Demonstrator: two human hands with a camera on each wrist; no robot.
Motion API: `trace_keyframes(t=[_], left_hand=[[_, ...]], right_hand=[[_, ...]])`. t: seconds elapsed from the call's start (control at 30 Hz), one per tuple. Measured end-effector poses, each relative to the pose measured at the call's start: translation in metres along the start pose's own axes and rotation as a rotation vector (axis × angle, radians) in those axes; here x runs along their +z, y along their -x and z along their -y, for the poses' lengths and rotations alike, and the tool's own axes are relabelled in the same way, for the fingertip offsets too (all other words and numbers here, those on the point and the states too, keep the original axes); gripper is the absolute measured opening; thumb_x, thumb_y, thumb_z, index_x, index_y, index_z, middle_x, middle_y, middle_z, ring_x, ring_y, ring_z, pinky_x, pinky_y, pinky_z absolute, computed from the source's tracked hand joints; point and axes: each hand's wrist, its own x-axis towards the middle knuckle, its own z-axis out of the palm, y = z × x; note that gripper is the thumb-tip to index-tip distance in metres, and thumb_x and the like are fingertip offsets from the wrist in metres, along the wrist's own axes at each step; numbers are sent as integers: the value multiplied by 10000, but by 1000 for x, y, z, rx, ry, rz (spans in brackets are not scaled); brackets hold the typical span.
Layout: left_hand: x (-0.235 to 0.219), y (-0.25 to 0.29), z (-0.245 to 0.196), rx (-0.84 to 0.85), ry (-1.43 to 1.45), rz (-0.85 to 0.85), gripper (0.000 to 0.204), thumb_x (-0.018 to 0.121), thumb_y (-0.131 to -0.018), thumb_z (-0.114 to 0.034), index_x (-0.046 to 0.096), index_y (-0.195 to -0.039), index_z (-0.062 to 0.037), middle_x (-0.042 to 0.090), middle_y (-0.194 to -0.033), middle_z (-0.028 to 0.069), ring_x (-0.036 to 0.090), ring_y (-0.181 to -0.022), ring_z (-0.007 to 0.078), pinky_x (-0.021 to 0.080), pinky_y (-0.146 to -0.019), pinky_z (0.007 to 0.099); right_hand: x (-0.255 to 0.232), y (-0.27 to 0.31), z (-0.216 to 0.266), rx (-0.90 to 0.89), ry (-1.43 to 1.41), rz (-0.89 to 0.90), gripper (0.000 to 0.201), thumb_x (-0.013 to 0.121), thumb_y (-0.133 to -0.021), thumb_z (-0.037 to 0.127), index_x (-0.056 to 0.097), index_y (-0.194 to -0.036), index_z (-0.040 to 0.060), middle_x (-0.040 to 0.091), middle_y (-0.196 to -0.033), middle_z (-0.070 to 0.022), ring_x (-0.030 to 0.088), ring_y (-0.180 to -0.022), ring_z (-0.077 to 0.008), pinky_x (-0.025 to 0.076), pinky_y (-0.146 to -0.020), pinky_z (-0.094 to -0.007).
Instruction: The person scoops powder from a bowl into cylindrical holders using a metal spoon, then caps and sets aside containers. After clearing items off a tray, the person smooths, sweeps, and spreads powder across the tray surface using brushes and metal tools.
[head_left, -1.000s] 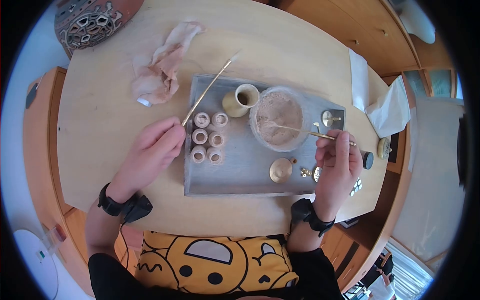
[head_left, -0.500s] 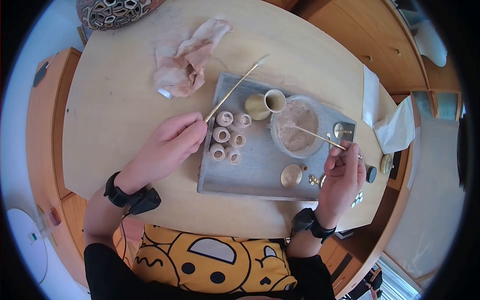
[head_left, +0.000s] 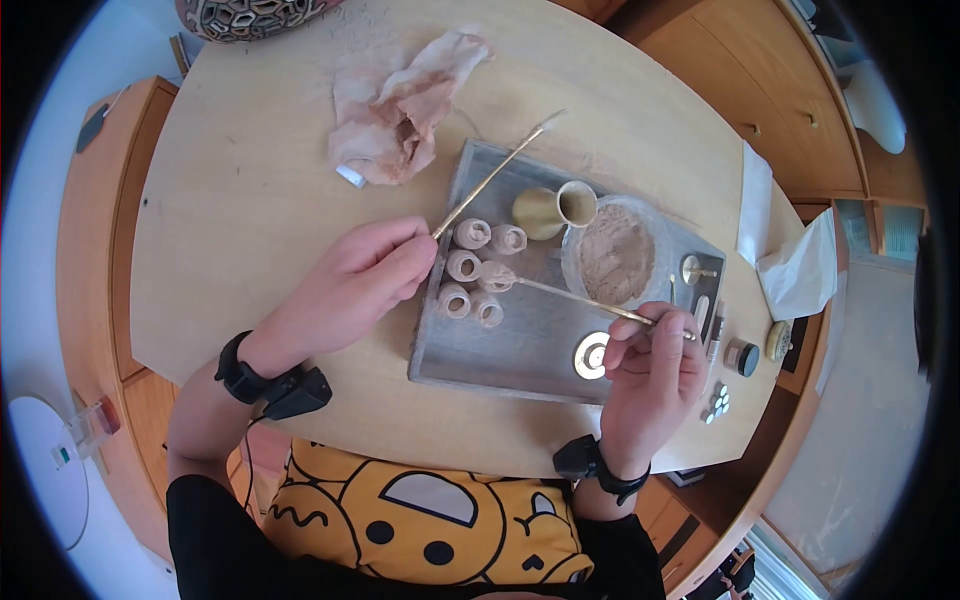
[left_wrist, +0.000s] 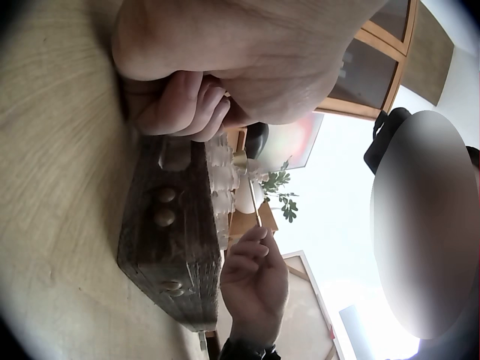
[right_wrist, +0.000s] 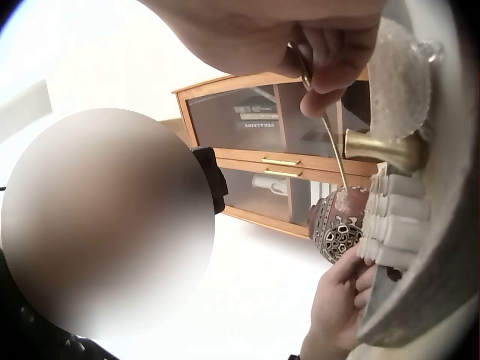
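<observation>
My left hand (head_left: 365, 280) grips the end of a thin gold-handled brush (head_left: 490, 180) with a pale tip, held slanting over the left edge of a grey tray (head_left: 525, 345). Between the fingers and thumb of my right hand (head_left: 650, 390) is a long slender brass spoon (head_left: 570, 294). A heap of pinkish-brown powder (head_left: 496, 275) sits on its tip, over the small open glass jars (head_left: 455, 301) and covering one mouth. Powder shows inside several jars. Right of them stands a clear bowl (head_left: 572, 262) filled with the same powder.
A brass vase (head_left: 535, 212) stands between jars and bowl. A round brass dish (head_left: 590, 356) lies near my right fingers, and a brass piece (head_left: 693, 270) in the tray's right corner. A stained cloth (head_left: 400, 120), a dark-lidded jar (head_left: 741, 357) and white paper (head_left: 800, 265) surround the tray.
My right hand has brought the spoon out of the bowl and left to the jars, now with powder on its tip. The left hand still holds the brush; the head view has shifted.
</observation>
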Motion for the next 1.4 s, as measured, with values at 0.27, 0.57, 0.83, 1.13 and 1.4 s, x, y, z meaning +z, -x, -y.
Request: trace_keyframes(t=[0.27,0.57,0.83,1.13,1.4], left_hand=[[-1,-1,2,15,11,8,279,464,-1037,-228,456,-790,-98,355,-687,-78,289,-594,21,241,-501,216],[-1,-2,3,6,-6,-6,280,462,-1038,-230,456,-791,-98,359,-684,-77,292,-593,20,242,-500,216],[-1,-1,2,4,-20,-9,286,461,-1040,-234,452,-789,-98,366,-687,-74,294,-594,21,242,-498,217],[0,-1,1,-2,6,1,284,461,-1040,-228,446,-788,-99,360,-691,-77,296,-591,20,242,-497,212],[2,-3,2,-14,28,-19,280,469,-1034,-212,438,-779,-102,344,-682,-86,288,-583,10,227,-486,208]], right_hand=[[5,5,-2,-43,84,45,281,459,-1053,222,588,-1010,-23,701,-819,-146,630,-612,-147,481,-530,-241],[5,7,-2,-95,119,81,269,460,-1053,218,586,-1021,-17,703,-828,-144,630,-623,-141,488,-555,-237],[6,8,-3,-102,87,115,254,452,-1053,193,586,-1044,-22,702,-853,-142,626,-654,-137,485,-576,-234],[5,10,0,-126,98,86,254,437,-1056,186,578,-1032,-24,698,-833,-146,619,-640,-137,477,-573,-239],[-34,-19,6,-291,101,-313,314,408,-1062,235,589,-976,-8,647,-739,-100,558,-580,-112,420,-528,-219]])
